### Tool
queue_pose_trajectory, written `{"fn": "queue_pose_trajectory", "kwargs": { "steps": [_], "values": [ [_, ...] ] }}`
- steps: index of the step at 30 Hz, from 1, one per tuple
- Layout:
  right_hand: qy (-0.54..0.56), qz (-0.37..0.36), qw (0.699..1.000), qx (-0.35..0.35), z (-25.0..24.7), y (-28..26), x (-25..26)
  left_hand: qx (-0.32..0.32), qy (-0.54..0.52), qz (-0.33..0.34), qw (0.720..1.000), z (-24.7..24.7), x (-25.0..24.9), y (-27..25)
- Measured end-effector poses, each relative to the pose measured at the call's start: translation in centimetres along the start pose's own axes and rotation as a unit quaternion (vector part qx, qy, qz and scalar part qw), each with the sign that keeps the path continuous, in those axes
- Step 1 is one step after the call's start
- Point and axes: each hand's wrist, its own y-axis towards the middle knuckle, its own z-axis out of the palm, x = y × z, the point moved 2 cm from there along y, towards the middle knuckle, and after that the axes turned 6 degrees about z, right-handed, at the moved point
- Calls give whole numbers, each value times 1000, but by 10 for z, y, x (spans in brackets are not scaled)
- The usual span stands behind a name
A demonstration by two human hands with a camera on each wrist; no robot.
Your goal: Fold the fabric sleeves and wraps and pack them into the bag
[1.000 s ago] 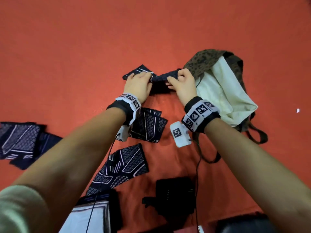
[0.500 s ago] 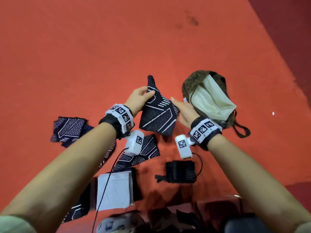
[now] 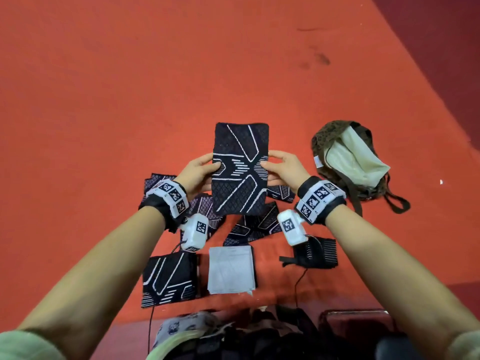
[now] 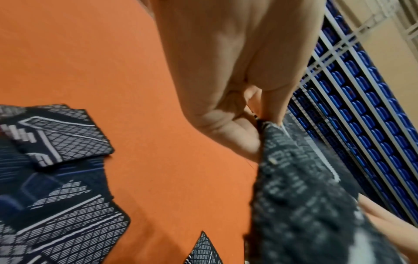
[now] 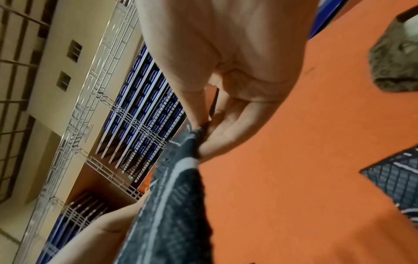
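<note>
The left hand point(image 3: 198, 172) and right hand point(image 3: 281, 168) pinch the two side edges of a dark patterned sleeve point(image 3: 240, 168), thumbs in front and fingers point(image 4: 237, 135) curled behind, holding it flat and upright above the orange floor point(image 3: 130, 100). The open bag point(image 3: 348, 159) lies to the right. More sleeves point(image 3: 168, 279) lie below the hands.

No legible text, brand or number seen, square coded markers on wristbands point(image 3: 168, 196) unreadable as words
</note>
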Motion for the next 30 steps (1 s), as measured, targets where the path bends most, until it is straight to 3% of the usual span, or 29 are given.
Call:
{"fn": "queue_pose_trajectory", "kwargs": {
  "steps": [8,15,22,30],
  "values": [
    [72,-29,997,24,79,-13,-5,9,-58,-18,998,-73,-1,-37],
    [-14,-34,999,33,123,-29,-11,80,17,-44,996,-122,0,-65],
    [34,-52,998,3,141,-49,-12,91,89,-25,992,-135,1,-86],
    [-81,-74,993,44,140,-70,-11,60,178,-18,982,-126,10,-106]
  ]
}}
